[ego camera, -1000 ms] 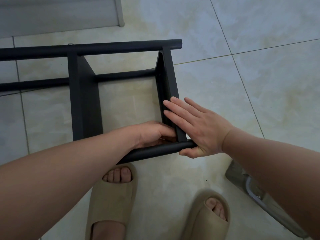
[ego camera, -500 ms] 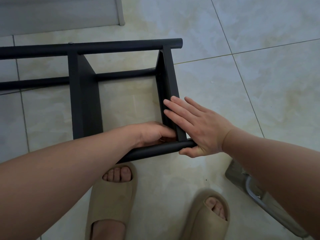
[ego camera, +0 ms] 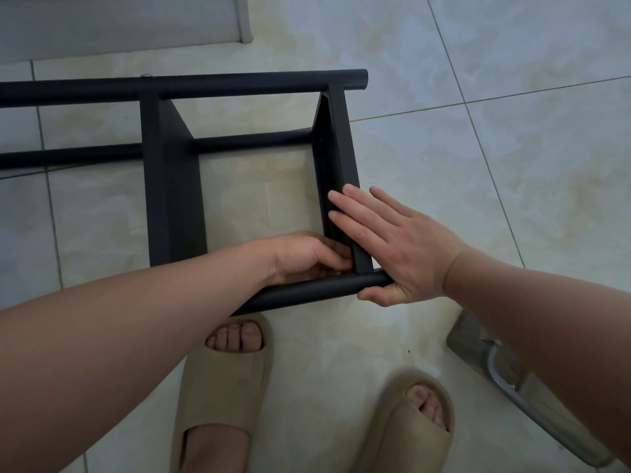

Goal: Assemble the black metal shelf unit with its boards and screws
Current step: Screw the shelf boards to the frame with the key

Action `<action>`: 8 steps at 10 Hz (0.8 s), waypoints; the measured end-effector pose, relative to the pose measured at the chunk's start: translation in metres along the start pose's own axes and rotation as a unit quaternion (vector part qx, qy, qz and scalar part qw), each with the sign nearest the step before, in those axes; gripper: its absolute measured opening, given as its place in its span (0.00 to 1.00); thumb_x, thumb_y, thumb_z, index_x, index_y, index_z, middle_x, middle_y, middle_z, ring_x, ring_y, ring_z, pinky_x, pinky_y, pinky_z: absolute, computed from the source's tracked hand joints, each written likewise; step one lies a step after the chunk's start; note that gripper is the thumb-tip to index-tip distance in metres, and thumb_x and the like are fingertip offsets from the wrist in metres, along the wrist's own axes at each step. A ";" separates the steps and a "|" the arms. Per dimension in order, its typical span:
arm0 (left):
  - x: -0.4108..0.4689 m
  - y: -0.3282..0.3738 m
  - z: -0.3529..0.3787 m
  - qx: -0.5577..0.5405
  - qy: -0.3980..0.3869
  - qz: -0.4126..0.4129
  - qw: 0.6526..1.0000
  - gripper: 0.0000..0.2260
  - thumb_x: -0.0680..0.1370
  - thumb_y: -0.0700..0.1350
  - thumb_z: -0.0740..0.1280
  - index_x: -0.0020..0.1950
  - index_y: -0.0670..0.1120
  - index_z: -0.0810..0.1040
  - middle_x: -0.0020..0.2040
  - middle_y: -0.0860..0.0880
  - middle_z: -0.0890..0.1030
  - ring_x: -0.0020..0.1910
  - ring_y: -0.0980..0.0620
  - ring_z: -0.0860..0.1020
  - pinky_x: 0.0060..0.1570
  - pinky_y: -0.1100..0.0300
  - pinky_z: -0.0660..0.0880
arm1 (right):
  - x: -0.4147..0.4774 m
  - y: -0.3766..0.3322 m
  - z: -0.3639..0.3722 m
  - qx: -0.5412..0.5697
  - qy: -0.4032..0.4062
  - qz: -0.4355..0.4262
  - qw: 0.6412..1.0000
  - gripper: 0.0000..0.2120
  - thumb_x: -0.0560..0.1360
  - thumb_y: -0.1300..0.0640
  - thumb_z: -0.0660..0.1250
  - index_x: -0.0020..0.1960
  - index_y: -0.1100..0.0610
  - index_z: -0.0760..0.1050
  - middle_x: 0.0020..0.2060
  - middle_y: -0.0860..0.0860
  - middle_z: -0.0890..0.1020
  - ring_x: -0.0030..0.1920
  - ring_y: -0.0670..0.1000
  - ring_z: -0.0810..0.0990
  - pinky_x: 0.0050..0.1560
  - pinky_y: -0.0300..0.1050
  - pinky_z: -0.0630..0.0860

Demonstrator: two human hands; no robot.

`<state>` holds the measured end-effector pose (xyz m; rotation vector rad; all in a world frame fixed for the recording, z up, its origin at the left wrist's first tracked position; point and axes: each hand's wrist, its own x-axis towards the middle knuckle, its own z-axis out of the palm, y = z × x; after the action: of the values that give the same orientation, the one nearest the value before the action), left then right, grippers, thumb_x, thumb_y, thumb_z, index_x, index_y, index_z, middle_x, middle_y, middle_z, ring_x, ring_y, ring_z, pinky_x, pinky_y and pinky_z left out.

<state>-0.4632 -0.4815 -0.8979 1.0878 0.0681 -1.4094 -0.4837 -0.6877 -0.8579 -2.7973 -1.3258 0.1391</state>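
The black metal shelf frame lies on its side on the tiled floor. Its near tube [ego camera: 307,291] runs in front of my feet and its far tube [ego camera: 205,85] carries a small screw head [ego camera: 146,75]. Two black boards span the tubes, a left board [ego camera: 170,199] and a right board [ego camera: 336,138]. My left hand [ego camera: 304,257] reaches inside the frame, fingertips bunched at the joint of right board and near tube; whatever they pinch is hidden. My right hand [ego camera: 392,247] lies flat with straight fingers on the right board, thumb under the tube's end.
My two feet in beige slippers [ego camera: 222,380] [ego camera: 409,421] stand just before the frame. A clear plastic bag with a bent metal tool [ego camera: 505,373] lies on the floor at the right. A grey panel [ego camera: 119,22] lies at the top left.
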 end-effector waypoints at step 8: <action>0.001 0.002 0.004 0.026 0.026 -0.001 0.999 0.12 0.80 0.34 0.60 0.40 0.43 0.79 0.33 0.49 0.78 0.32 0.54 0.77 0.37 0.62 0.74 | 0.000 0.000 0.000 0.001 -0.007 0.000 1.000 0.46 0.77 0.31 0.53 0.80 0.66 0.58 0.80 0.62 0.56 0.81 0.63 0.53 0.78 0.64 0.57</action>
<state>-0.4637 -0.4848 -0.8957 1.1668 0.0697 -1.3909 -0.4838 -0.6878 -0.8578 -2.7993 -1.3276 0.1590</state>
